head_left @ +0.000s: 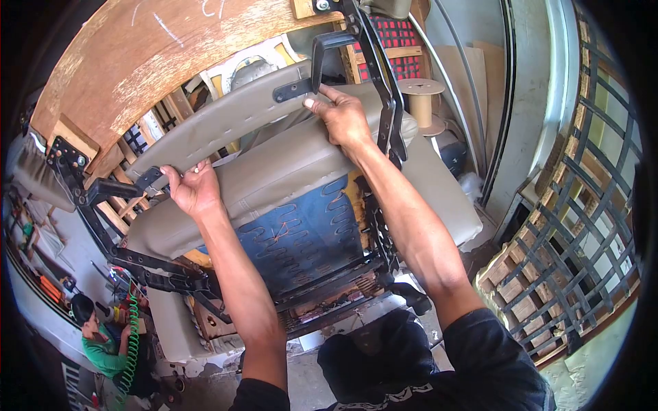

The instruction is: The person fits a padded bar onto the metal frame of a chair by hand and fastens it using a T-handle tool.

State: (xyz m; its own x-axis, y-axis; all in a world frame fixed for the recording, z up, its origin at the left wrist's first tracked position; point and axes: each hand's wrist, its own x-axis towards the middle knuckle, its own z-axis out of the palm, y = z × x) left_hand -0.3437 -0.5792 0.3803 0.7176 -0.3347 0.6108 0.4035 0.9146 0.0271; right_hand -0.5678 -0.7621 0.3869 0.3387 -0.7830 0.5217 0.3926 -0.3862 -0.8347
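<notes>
A recliner chair frame lies in front of me, its beige padded cushion above blue fabric with zigzag springs. Beyond the cushion, a beige upholstered panel is tilted up, joined to black metal linkages at both ends. My left hand is closed on the panel's lower edge, palm up, near the left bracket. At the other end, my right hand grips the panel beside the right bracket. Its thumb shows; some fingers are hidden behind the linkage.
A curved wooden board spans the top left. To the right stands a frame with woven black webbing. A spool is behind the chair. A person in green is at lower left, near a coiled green hose.
</notes>
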